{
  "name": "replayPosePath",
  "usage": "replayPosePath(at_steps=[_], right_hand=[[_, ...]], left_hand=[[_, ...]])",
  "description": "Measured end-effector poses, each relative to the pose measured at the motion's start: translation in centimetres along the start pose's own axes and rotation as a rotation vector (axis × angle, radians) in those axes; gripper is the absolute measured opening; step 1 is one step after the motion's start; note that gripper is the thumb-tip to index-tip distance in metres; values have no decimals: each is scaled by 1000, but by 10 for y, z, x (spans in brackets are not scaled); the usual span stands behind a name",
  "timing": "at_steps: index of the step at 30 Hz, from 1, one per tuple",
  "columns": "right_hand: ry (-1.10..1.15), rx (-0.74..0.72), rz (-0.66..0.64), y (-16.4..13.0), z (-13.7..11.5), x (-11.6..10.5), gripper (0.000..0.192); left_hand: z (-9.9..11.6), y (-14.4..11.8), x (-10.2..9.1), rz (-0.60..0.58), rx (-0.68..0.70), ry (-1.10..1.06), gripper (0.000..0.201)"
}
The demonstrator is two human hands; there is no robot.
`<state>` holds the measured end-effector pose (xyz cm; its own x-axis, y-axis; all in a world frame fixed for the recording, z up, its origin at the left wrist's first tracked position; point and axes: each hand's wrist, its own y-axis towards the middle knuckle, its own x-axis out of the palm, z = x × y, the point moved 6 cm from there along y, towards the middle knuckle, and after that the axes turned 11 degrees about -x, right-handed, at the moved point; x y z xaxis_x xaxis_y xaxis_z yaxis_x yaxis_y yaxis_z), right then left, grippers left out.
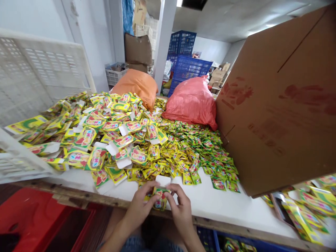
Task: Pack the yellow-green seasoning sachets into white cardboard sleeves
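Note:
Near the table's front edge, my left hand (141, 203) and my right hand (180, 205) hold a small yellow-and-green printed box (160, 201) between them. Its white flap (163, 180) stands up at the far end. Thumbs and fingertips of both hands press on its sides and front; whether a sachet lies between them I cannot make out. Ahead and to the left rises a heap of similar small boxes (96, 157), several with white flaps open. Loose yellow sachets (170, 155) lie straight ahead, and green sachets (217, 182) spread to the right.
A large cardboard box (275, 115) leans at the right, beside more printed cartons (312, 206). An orange sack (136, 85) and a red sack (191, 101) sit at the back. White plastic crates (47, 66) bound the left; a red stool (26, 217) stands below.

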<state>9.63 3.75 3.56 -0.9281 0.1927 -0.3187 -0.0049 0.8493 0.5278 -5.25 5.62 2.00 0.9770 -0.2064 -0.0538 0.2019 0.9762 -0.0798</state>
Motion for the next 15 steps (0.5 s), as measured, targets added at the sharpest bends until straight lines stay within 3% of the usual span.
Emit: replayPosePath(at_steps=[4, 6, 10, 15], right_hand=[[-8, -101, -180, 10, -11, 3, 15], [2, -82, -140, 12, -9, 0, 15], [-14, 1, -27, 10, 1, -4, 30], [-42, -95, -133, 10, -6, -2, 12]], left_hand=[[11, 2, 1, -36, 30, 111, 14], [14, 4, 1, -32, 42, 47, 14], [10, 6, 3, -57, 2, -170, 42], [15, 6, 2, -54, 66, 3, 12]])
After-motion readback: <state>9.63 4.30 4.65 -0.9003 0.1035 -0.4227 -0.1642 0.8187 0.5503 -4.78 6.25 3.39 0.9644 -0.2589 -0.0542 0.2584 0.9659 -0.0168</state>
